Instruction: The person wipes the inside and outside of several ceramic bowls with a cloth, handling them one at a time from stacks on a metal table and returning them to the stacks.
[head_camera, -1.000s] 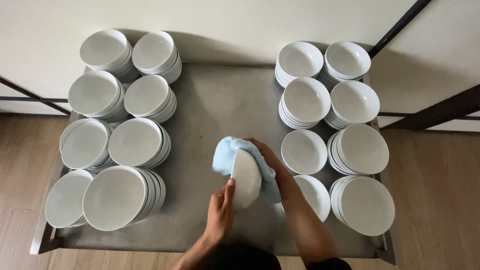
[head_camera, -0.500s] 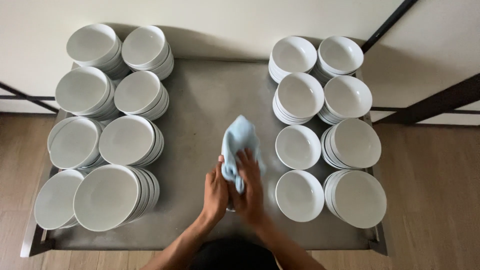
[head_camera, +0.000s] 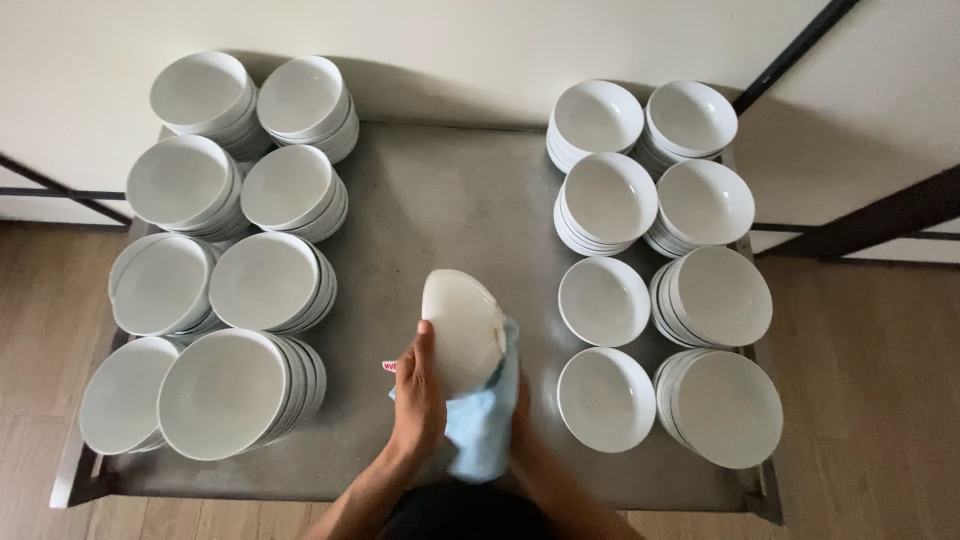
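I hold a white bowl (head_camera: 462, 330) tilted on edge over the middle of a grey metal table (head_camera: 440, 210). My left hand (head_camera: 418, 392) grips its lower left rim, thumb up along the side. A light blue cloth (head_camera: 487, 415) hangs under and behind the bowl. My right hand (head_camera: 520, 400) is mostly hidden beneath that cloth, pressed against the bowl's right side.
Stacks of white bowls and plates (head_camera: 240, 390) fill the table's left side, several leaning. More white bowl stacks (head_camera: 655, 300) stand on the right side. A pale wall runs behind, with dark metal bars (head_camera: 860, 215) at right and wooden floor either side.
The cloth, bunched over the bowl before, has dropped below it. The bowl now stands uncovered and tilted up, with my left hand moved onto its rim.
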